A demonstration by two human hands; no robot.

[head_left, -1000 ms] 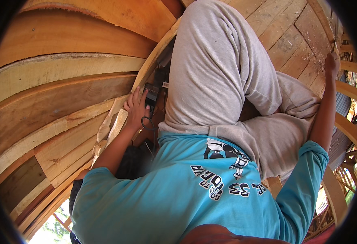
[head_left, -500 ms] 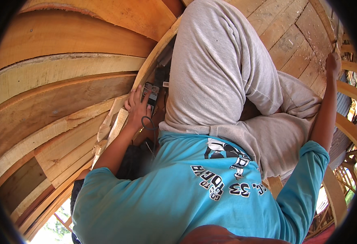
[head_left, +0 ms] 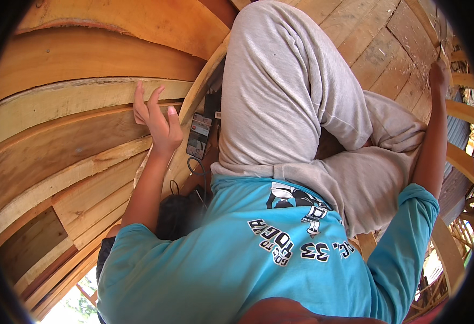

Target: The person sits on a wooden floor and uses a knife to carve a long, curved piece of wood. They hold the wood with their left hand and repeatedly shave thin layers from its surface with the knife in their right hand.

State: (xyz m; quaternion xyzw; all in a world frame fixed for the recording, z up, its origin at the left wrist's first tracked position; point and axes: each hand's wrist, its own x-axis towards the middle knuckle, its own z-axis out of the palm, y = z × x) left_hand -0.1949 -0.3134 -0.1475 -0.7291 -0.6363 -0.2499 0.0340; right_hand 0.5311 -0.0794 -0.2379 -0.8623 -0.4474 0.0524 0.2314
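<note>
My left hand (head_left: pixel 162 121) is raised in front of the curved wooden planks, fingers apart and empty. Right beside it, a phone (head_left: pixel 199 135) with a lit screen stands against the wooden frame next to my leg. A thin dark cable (head_left: pixel 196 161) loops just below the phone. Far off at the right, my right hand (head_left: pixel 438 75) is closed around the lower end of a thin, dark, rod-like thing (head_left: pixel 440 49). It is too small there to tell its kind.
Curved planks (head_left: pixel 102 48) rise along the left, with a wooden rib (head_left: pixel 203 75) at their edge. My bent legs (head_left: pixel 280 92) fill the middle. Wood shavings lie on the plank floor (head_left: pixel 377 48) beyond. Curved ribs (head_left: pixel 462 112) line the right side.
My left hand has come off the phone and moved up and left, its fingers spreading. The phone's lit screen now shows. My right hand keeps its hold, shifted slightly in the picture.
</note>
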